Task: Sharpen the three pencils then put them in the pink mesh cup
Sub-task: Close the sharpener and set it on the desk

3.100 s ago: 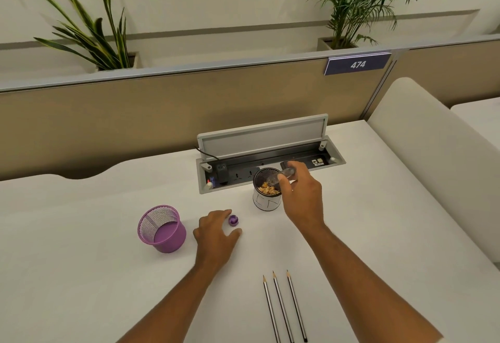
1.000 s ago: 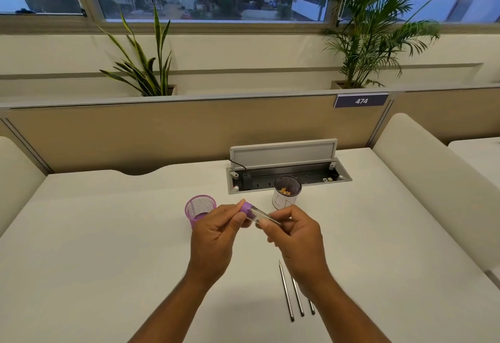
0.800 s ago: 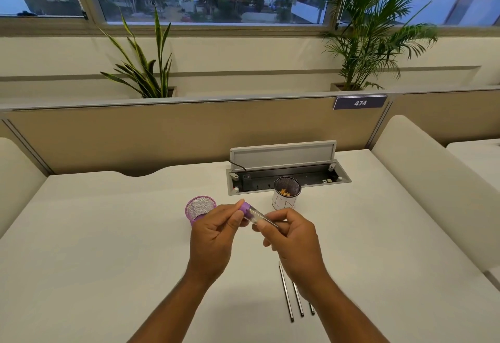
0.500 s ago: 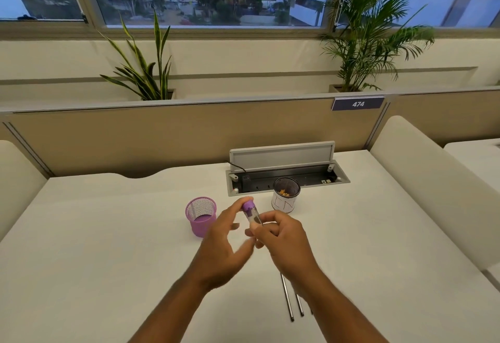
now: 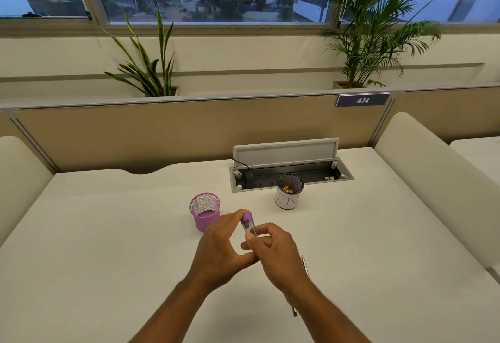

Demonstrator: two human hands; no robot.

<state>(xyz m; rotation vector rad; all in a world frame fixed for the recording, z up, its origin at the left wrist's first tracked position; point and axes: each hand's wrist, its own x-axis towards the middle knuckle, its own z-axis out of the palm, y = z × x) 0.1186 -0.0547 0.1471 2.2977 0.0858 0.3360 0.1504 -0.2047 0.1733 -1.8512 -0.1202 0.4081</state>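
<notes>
A pencil sharpener (image 5: pixel 248 225) with a purple cap and a clear tube stands upright between my hands above the table. My right hand (image 5: pixel 280 257) pinches the clear tube from the right. My left hand (image 5: pixel 220 250) curls around it from the left, index fingertip on the purple cap, thumb near the tube's bottom. The pink mesh cup (image 5: pixel 204 214) stands empty on the table, just left of and behind my left hand. The pencils (image 5: pixel 305 264) lie under my right forearm; only one tip and one end show.
A dark mesh cup (image 5: pixel 289 198) with a white label holds shavings, behind and right of my hands. Behind it is an open cable box (image 5: pixel 290 173) sunk into the white table (image 5: pixel 108 234). Padded dividers flank the table on both sides.
The sharpener has turned from lying sideways to upright, cap on top. My left hand let go of the cap for a moment and has closed around it again.
</notes>
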